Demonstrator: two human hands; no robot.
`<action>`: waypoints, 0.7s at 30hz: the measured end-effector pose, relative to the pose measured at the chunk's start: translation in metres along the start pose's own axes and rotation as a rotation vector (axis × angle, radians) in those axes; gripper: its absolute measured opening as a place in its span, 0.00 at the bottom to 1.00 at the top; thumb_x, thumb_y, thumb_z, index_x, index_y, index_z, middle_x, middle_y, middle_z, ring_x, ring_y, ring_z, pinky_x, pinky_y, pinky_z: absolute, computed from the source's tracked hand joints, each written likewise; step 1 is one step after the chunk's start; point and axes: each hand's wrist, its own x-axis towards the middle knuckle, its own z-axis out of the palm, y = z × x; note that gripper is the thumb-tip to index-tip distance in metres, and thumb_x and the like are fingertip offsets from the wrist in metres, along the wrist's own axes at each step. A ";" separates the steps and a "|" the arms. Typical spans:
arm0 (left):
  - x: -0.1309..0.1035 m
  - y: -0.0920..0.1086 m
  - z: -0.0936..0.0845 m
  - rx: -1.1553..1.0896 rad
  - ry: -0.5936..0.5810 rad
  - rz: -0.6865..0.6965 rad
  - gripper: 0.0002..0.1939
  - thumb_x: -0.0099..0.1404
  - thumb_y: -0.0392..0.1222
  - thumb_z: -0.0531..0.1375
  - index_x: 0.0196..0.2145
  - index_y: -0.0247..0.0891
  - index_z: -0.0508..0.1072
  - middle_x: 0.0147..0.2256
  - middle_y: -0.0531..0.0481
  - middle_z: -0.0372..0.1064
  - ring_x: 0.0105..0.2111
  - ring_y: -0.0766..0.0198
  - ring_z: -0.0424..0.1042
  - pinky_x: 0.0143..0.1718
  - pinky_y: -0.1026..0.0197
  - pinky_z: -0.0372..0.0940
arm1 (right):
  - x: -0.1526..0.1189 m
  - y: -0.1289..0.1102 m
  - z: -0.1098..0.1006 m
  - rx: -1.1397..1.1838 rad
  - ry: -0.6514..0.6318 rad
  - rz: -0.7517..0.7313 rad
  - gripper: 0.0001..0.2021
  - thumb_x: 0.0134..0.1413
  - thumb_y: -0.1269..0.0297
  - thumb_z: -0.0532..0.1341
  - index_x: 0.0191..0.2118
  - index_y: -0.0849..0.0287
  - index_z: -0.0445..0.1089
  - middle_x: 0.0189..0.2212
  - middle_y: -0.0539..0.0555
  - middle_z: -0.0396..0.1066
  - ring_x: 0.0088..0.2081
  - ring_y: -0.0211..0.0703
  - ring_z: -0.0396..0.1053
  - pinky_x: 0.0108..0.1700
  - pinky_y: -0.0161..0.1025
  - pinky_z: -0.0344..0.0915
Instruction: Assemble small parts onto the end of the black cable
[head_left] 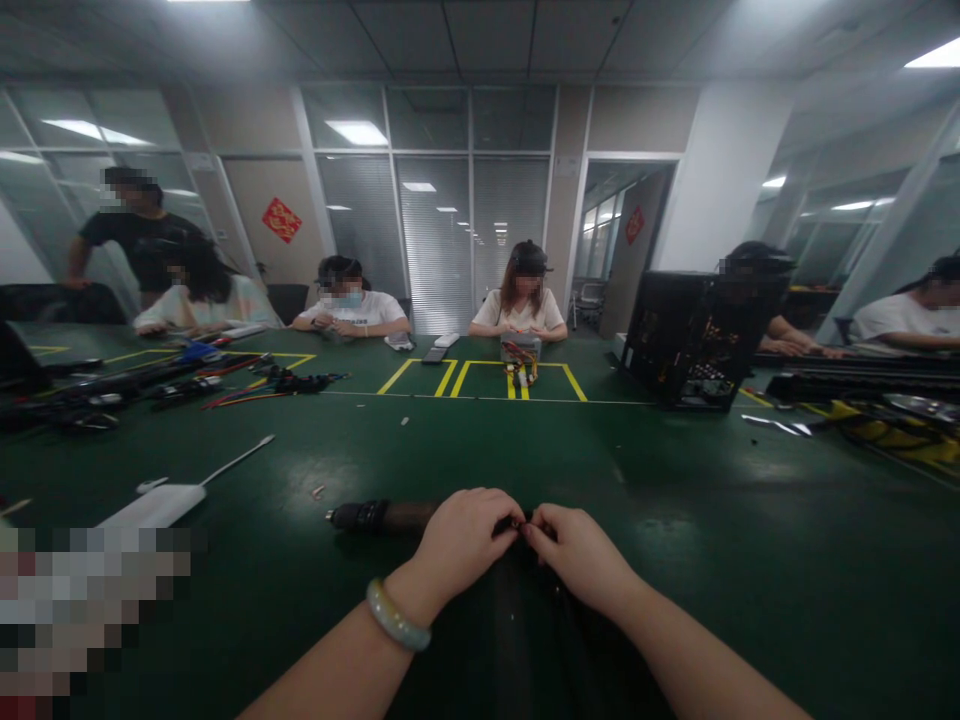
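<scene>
My left hand (pixel 466 535), with a pale green bangle (pixel 397 618) on its wrist, is closed in a pinch at the middle front of the green table (pixel 300 600). Its fingertips meet those of my right hand (pixel 581 552), which is pinched shut too. Between them is something small and dark, mostly hidden by the fingers. A dark cylindrical tool with a metal tip (pixel 367 516) lies just left of and behind my left hand, partly covered by it. Under my hands a long dark shape runs toward me, too dim to make out.
A white power strip (pixel 157 505) with a cable lies at left. Bundled cables (pixel 277 382) are farther back. A black computer case (pixel 675 340) stands at back right. Across the table a person (pixel 521 300) handles a grey box with coloured wires (pixel 521 350); several other people sit around.
</scene>
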 end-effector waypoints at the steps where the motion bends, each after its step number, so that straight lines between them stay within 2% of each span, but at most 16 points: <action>1: 0.000 0.000 0.000 0.002 -0.001 -0.012 0.06 0.63 0.39 0.61 0.40 0.45 0.73 0.40 0.55 0.73 0.41 0.61 0.71 0.44 0.57 0.62 | 0.000 0.000 0.000 0.001 0.005 -0.001 0.13 0.62 0.59 0.55 0.29 0.57 0.70 0.23 0.48 0.72 0.26 0.37 0.68 0.27 0.32 0.53; 6: 0.000 0.000 0.001 0.021 -0.021 -0.068 0.07 0.62 0.40 0.61 0.40 0.44 0.71 0.38 0.53 0.73 0.41 0.60 0.71 0.44 0.58 0.62 | 0.001 0.002 0.003 -0.017 0.025 -0.010 0.12 0.61 0.59 0.56 0.29 0.57 0.70 0.22 0.48 0.72 0.26 0.37 0.67 0.28 0.32 0.52; 21: 0.000 -0.003 0.005 -0.010 0.003 -0.048 0.04 0.63 0.39 0.59 0.36 0.42 0.73 0.38 0.53 0.73 0.41 0.61 0.70 0.46 0.57 0.62 | 0.000 -0.002 0.001 0.016 0.006 0.023 0.11 0.61 0.62 0.56 0.29 0.58 0.70 0.24 0.49 0.72 0.25 0.36 0.68 0.28 0.32 0.54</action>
